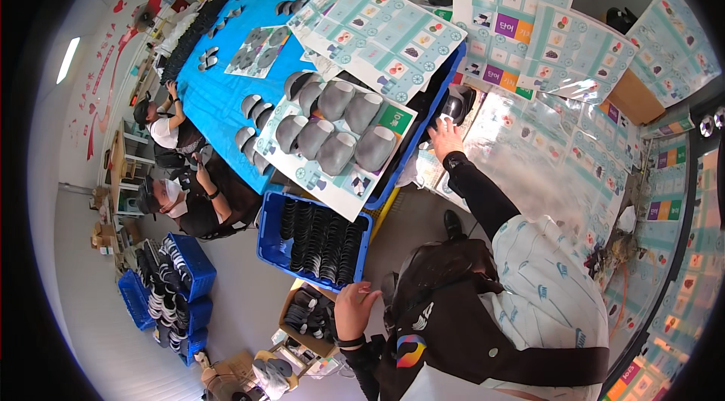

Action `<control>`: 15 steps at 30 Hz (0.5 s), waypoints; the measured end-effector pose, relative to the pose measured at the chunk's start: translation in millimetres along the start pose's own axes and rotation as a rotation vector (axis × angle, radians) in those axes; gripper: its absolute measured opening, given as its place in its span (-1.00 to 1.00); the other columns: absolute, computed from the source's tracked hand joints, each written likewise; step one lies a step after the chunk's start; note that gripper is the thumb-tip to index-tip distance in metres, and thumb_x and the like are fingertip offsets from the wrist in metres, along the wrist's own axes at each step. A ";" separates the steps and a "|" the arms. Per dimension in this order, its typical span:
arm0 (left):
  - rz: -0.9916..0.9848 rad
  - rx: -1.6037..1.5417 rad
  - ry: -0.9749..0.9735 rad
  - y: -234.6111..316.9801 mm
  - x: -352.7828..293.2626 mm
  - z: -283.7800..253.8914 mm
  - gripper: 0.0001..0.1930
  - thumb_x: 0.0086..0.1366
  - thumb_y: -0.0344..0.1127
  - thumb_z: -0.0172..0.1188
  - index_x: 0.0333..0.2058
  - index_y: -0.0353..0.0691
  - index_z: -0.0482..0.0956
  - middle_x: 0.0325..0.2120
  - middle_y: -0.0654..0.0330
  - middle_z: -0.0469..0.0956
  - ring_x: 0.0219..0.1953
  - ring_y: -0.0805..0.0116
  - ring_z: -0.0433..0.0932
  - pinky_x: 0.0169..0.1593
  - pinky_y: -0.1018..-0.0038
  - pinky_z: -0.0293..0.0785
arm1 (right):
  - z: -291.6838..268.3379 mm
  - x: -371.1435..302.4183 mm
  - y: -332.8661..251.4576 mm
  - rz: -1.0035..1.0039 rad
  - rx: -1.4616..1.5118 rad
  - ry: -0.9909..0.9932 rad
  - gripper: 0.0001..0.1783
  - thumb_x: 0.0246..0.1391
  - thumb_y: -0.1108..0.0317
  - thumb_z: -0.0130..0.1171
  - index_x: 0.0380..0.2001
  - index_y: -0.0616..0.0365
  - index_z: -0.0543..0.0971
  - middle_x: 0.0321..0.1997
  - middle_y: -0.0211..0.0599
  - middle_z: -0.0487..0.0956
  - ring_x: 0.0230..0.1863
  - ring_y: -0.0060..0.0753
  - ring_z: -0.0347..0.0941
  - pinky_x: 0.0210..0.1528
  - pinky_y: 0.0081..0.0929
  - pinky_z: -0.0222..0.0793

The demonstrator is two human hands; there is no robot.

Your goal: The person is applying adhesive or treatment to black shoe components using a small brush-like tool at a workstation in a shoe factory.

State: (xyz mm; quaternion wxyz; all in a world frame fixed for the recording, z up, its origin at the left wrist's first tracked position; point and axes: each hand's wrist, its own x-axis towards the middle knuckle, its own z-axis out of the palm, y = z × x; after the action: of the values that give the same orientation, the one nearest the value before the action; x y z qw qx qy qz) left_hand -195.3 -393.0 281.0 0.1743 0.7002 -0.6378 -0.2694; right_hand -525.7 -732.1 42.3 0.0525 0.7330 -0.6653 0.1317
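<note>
My right hand [447, 140] reaches forward to a glossy black rounded piece [456, 106] at the edge of a sheet-covered table. Its fingers look spread and reach the piece's near side; whether they touch it is hard to tell. Low beside my body, my left hand [355, 312] is open, holding nothing, with the thumb apart from the fingers. Just beyond it stands a blue crate [266, 244] packed with rows of black curved pieces [326, 239]. Left of my right hand, several grey cup-shaped pieces [336, 153] lie in rows on a printed board [343, 203].
A blue-covered table [200, 103] stretches away at left, with people working along it. Printed sheets [377, 35] overlap at the back. Blue crates [198, 265] of pieces are stacked at lower left. A cardboard box [291, 318] of dark pieces sits near my left hand.
</note>
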 end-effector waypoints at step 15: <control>-0.050 -0.105 -0.031 15.0 48.7 62.4 -0.60 0.26 -0.30 0.50 0.01 -0.32 0.63 -0.20 -0.01 0.71 -0.11 0.06 0.71 0.01 0.30 0.60 | -40.5 -29.4 22.5 -0.059 0.407 -0.143 -0.77 0.27 0.23 0.16 -0.10 0.08 0.56 -0.20 -0.09 0.70 -0.11 0.01 0.66 0.01 -0.02 0.51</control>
State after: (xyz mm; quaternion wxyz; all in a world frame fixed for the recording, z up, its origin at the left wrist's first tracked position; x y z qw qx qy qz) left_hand -242.7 -436.8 232.7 0.1940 0.7015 -0.6076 -0.3178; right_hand -555.3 -696.1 71.2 -0.1400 0.7550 -0.6054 0.2093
